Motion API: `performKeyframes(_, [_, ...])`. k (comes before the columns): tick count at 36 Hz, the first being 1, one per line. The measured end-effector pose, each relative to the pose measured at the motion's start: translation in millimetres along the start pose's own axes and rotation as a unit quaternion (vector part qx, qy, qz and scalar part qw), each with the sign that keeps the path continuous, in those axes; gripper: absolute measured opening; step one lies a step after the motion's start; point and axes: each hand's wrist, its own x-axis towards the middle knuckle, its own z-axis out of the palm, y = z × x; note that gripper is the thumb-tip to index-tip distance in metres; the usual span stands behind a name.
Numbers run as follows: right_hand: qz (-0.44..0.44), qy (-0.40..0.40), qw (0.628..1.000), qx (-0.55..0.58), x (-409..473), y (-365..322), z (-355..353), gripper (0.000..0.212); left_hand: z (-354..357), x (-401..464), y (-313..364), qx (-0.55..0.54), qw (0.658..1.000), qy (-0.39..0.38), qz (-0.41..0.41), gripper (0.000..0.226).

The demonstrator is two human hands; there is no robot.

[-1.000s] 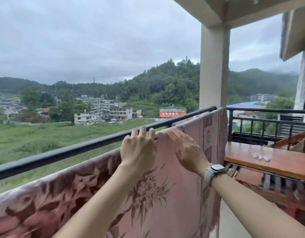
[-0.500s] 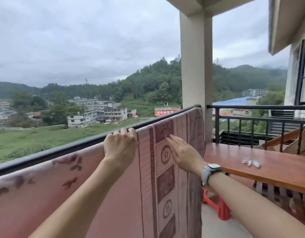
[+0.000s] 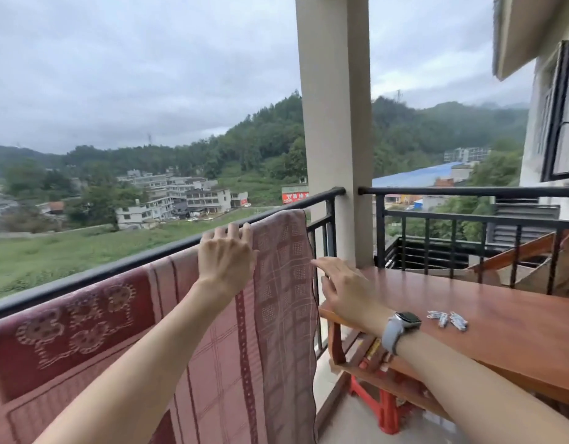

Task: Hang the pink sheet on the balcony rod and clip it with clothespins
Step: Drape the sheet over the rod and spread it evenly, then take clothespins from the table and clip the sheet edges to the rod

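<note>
Lightly, left hand flat on pink sheet, right hand outstretched.

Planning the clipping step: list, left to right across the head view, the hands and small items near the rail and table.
left hand → right hand → watch → clothespins

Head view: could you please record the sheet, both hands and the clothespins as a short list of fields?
pink sheet: draped over the balcony rod, no clips visible
left hand: flat on the sheet at the rod, fingertips over the top
right hand: open, fingertips at the sheet's right edge
clothespins: lying on the wooden table, untouched
</note>
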Motion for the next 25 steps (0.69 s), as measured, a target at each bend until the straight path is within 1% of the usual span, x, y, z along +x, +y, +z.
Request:
performKeyframes(2, [-0.007,-0.001,1.000,-0.006,9,28,7,0.044,22,23,29,-0.004,1.000,0.014,0.018,0.049])
performKeyframes(4, [-0.019,0.003,1.000,-0.010,18,60,13,0.053,45,45,60,-0.019,0.998,0.047,0.034,0.046])
performKeyframes(5, [-0.020,0.003,1.000,-0.012,23,78,16,0.052,57,55,77,-0.032,0.997,0.066,0.039,0.044])
performKeyframes(7, [-0.010,-0.003,1.000,-0.016,32,117,23,0.041,88,74,112,-0.067,0.992,0.095,0.049,0.034])
performKeyframes(9, [0.006,-0.005,1.000,-0.014,39,162,31,0.036,123,91,147,-0.123,0.985,0.104,0.055,0.028])
performKeyframes(11, [0.035,-0.017,0.999,-0.010,39,208,38,0.036,154,104,184,-0.136,0.984,0.102,0.055,0.023])
performKeyframes(13, [0.074,-0.039,0.996,-0.007,32,253,43,0.034,179,110,222,-0.155,0.984,0.075,0.045,0.025])
performKeyframes(15, [0.127,-0.058,0.990,-0.006,17,297,49,0.037,205,118,262,-0.195,0.979,0.043,0.053,0.033])
performKeyframes(17, [0.172,-0.069,0.983,-0.005,-2,339,54,0.042,233,127,307,-0.228,0.971,-0.012,0.070,0.041])
performKeyframes(19, [0.217,-0.101,0.971,-0.008,-23,382,60,0.035,259,132,353,-0.262,0.958,-0.075,0.087,0.047])
performKeyframes(22, [0.288,-0.152,0.945,-0.020,-50,448,72,0.034,299,134,421,-0.299,0.937,-0.138,0.119,0.047])
performKeyframes(25, [0.319,-0.198,0.926,-0.043,-70,499,85,0.034,331,127,471,-0.322,0.920,-0.182,0.132,0.045])
